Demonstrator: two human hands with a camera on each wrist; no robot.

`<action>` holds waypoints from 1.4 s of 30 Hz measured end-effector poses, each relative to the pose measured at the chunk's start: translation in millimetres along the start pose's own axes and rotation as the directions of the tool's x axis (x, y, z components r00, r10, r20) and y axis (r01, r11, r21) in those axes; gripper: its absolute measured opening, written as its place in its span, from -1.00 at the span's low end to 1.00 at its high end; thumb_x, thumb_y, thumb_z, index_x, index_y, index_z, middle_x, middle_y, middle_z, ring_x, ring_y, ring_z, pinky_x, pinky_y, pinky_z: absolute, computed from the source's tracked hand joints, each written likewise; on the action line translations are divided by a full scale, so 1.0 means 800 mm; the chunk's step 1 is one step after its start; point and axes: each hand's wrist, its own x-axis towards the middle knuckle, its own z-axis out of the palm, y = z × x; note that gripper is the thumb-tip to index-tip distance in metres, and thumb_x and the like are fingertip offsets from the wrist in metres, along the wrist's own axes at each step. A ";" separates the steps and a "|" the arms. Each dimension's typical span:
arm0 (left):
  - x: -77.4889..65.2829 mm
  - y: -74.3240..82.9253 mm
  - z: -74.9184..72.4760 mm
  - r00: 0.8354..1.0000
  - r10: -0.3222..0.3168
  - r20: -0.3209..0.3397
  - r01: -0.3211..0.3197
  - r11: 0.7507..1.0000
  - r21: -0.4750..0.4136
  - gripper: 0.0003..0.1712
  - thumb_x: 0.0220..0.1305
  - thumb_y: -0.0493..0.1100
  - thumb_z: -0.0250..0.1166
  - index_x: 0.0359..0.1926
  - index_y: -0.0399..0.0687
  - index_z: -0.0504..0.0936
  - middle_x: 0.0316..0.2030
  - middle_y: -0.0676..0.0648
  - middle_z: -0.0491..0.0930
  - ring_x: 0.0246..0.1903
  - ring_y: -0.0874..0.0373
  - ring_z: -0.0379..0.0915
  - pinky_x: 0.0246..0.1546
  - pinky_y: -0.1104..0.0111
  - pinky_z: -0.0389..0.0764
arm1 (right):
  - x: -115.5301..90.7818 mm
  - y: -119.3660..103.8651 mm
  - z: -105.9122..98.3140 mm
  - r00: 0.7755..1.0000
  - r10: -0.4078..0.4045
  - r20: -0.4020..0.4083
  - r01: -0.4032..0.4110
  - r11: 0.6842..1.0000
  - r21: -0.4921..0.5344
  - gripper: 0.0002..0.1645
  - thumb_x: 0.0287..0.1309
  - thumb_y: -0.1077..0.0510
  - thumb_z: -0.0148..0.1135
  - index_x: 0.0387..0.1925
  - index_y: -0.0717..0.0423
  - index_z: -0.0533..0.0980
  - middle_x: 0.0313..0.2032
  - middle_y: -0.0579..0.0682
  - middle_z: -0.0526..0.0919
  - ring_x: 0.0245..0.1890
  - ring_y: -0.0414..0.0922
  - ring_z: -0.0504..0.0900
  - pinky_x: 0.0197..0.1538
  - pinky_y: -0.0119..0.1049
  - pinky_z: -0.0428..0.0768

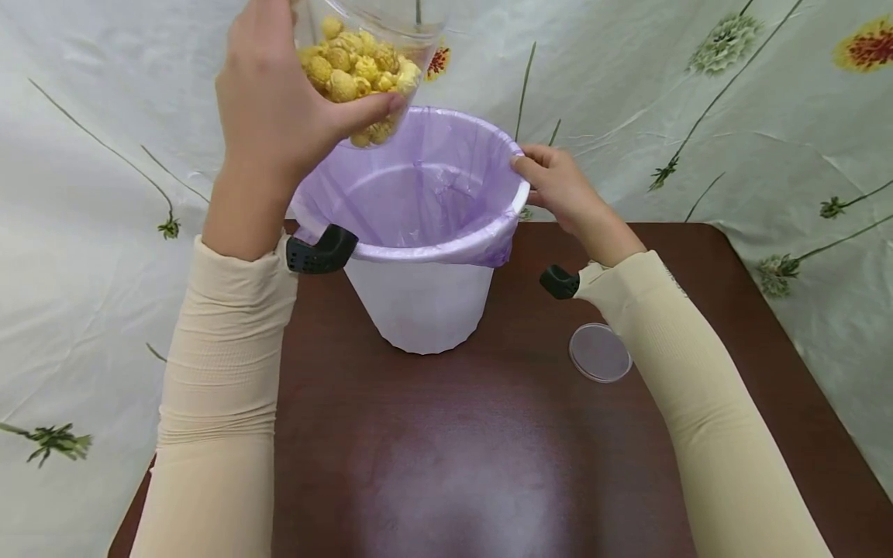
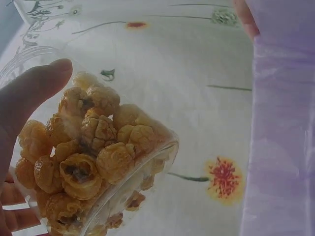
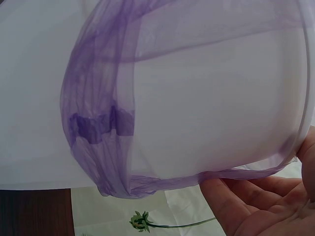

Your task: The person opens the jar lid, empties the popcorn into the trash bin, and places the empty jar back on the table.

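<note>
My left hand (image 1: 268, 108) grips a clear plastic jar (image 1: 424, 48) above the left rim of a bin. Yellow popcorn balls (image 1: 356, 66) fill its lower part. In the left wrist view, the thumb lies along one side of the jar (image 2: 162, 135), and other fingers show behind it. A white trash bin (image 1: 425, 302) stands on the table, lined with a thin purple bag (image 1: 412, 205) folded over its rim. My right hand (image 1: 561, 182) holds the bin's right rim, thumb at the edge. From the right wrist, its fingers (image 3: 219, 196) touch the outer fold of the bag (image 3: 98, 98).
A round clear lid (image 1: 600, 353) lies on the dark brown table (image 1: 446, 434), to the right of the bin and near my right forearm. A pale floral cloth (image 1: 788, 139) hangs behind the table and along its sides.
</note>
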 end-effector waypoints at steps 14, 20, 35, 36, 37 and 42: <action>0.040 -0.004 0.006 0.905 0.008 0.424 -0.169 0.924 0.343 0.21 -0.34 0.41 0.12 0.24 -0.11 -0.21 0.14 -0.19 0.03 0.03 -0.14 0.02 -0.28 -0.10 0.25 | 0.001 -0.001 0.002 1.000 -0.016 -0.009 0.016 1.000 0.009 -0.60 0.09 0.13 -0.07 -0.03 0.23 0.33 -0.19 0.08 0.42 -0.29 -0.11 0.48 -0.27 -0.37 0.47; 0.049 -0.007 0.013 0.808 -0.010 0.589 -0.270 0.882 0.386 0.25 -0.37 0.39 0.17 0.22 -0.17 -0.21 0.17 -0.23 -0.04 0.08 -0.20 -0.11 -0.13 -0.08 0.08 | 0.000 -0.001 0.003 1.000 -0.012 -0.012 0.012 1.000 0.005 -0.60 0.09 0.13 -0.07 -0.03 0.22 0.33 -0.19 0.07 0.42 -0.29 -0.11 0.48 -0.26 -0.36 0.47; 0.035 -0.007 0.027 0.719 0.172 0.673 -0.559 0.718 0.414 0.08 -0.39 -0.02 0.41 0.15 -0.21 0.00 0.08 -0.26 0.10 0.05 -0.18 -0.04 -0.01 -0.01 -0.02 | -0.002 0.003 0.003 1.000 -0.017 -0.011 0.017 0.999 0.031 -0.59 0.09 0.13 -0.07 -0.01 0.22 0.32 -0.15 0.08 0.41 -0.27 -0.10 0.47 -0.26 -0.37 0.47; 0.035 -0.006 0.028 0.717 0.183 0.672 -0.571 0.707 0.417 0.07 -0.38 -0.05 0.41 0.15 -0.20 0.00 0.08 -0.26 0.10 0.06 -0.18 -0.05 0.01 0.00 -0.04 | -0.002 0.003 0.002 1.000 -0.015 -0.013 0.015 0.999 0.031 -0.58 0.09 0.13 -0.07 -0.01 0.22 0.31 -0.15 0.08 0.41 -0.26 -0.10 0.47 -0.26 -0.38 0.47; 0.034 -0.004 0.028 0.713 0.188 0.676 -0.582 0.696 0.420 0.07 -0.37 -0.07 0.41 0.16 -0.18 -0.01 0.09 -0.26 0.09 0.07 -0.17 -0.07 0.03 0.01 -0.08 | -0.002 0.003 0.002 1.000 -0.012 -0.013 0.013 0.999 0.034 -0.58 0.09 0.13 -0.07 0.00 0.21 0.31 -0.14 0.09 0.40 -0.26 -0.10 0.47 -0.26 -0.38 0.47; 0.031 -0.001 0.031 0.709 0.257 0.657 -0.629 0.652 0.424 -0.10 -0.18 -0.30 0.29 0.19 -0.12 -0.01 0.11 -0.23 0.07 0.12 -0.10 -0.14 0.10 0.09 -0.26 | -0.001 0.003 0.002 1.000 -0.007 -0.008 0.008 0.999 0.036 -0.58 0.10 0.13 -0.07 0.00 0.22 0.31 -0.14 0.10 0.40 -0.25 -0.09 0.47 -0.26 -0.37 0.47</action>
